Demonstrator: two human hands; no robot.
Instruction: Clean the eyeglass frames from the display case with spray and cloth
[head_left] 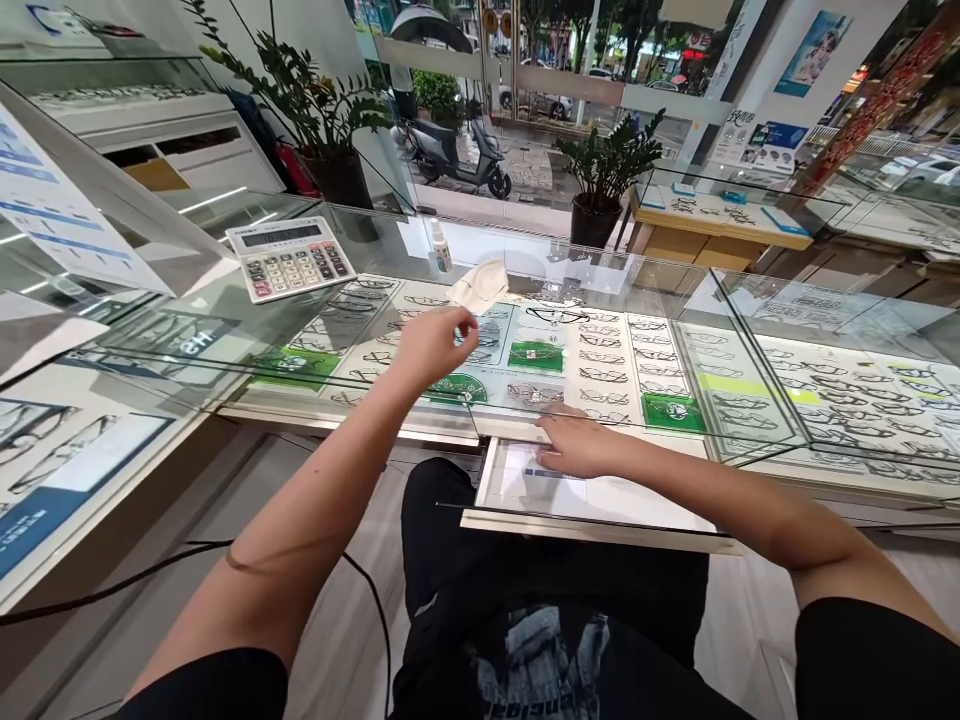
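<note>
Where drawer (570, 531) open, right hand (581, 442) above

Optician's shop around you: rows of spectacle frames (604, 376) under glass display counter (300, 412), desktop calculator (292, 258) on top, street (534, 172) outside.

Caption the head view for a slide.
At a glass counter of spectacle frames, a person's left hand is near a pale cloth, the right hand over an open drawer.

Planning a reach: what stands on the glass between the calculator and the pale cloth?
In the head view, a small bottle stands between them, set slightly back, nearer the cloth than the calculator.
</note>
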